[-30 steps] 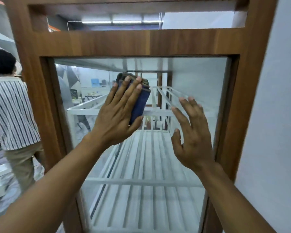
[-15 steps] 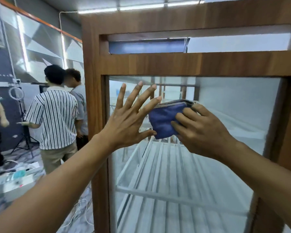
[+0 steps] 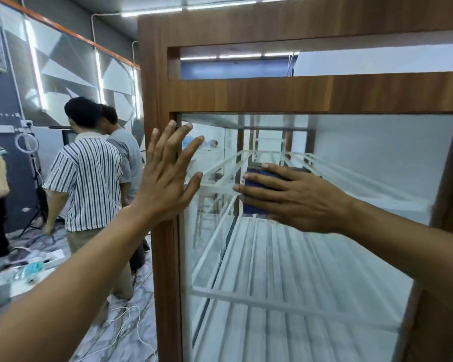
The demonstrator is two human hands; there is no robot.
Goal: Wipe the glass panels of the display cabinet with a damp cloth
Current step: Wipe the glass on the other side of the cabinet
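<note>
- The blue cloth (image 3: 253,207) lies flat against the front glass panel (image 3: 364,158), in its upper left part and near the left edge.
- The right hand (image 3: 298,199) covers most of the cloth, its fingers straight and spread, pressing it onto the glass rather than gripping it.
- The left hand (image 3: 168,184) holds nothing. Its fingers are wide and straight, and its palm lies over the left post of the wooden frame (image 3: 165,270), seemingly to brace.
- Judged from this, wiping of the front panel is under way. No streaks or damp marks show which areas are done, so the lower glass and the other panels should be counted as still to do.
- Behind the glass are white slatted shelves (image 3: 272,262).
- To the left a person in a striped shirt (image 3: 87,184) stands facing away.
</note>
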